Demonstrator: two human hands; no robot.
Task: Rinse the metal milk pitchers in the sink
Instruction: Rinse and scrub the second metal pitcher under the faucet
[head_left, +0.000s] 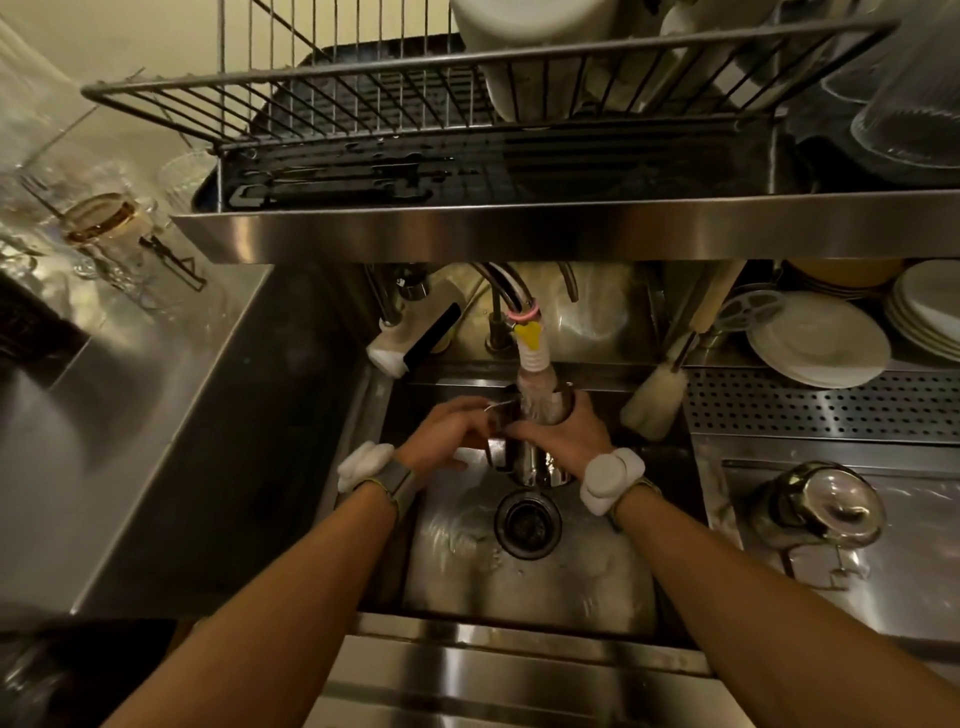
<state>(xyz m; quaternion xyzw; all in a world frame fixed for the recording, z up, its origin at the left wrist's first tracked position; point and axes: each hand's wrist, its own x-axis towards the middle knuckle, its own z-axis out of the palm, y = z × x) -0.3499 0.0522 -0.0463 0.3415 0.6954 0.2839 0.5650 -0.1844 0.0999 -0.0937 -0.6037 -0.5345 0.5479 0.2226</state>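
A shiny metal milk pitcher (543, 457) is held upright over the sink (524, 587), just behind the drain (527, 522). Water streams from the faucet nozzle (532, 358) into its open top. My right hand (563, 434) wraps around the pitcher's right side near the rim. My left hand (452, 434) grips the left side by the handle (498, 449). Both wrists wear white padded bands.
A wire dish rack (363, 114) on a steel shelf hangs above the sink. White plates (821, 338) stack at the right over a perforated drain board (821, 405). A bottle brush (654, 397) leans at the sink's right rim. A glass jug (821, 504) rests at right, glassware (104, 223) at left.
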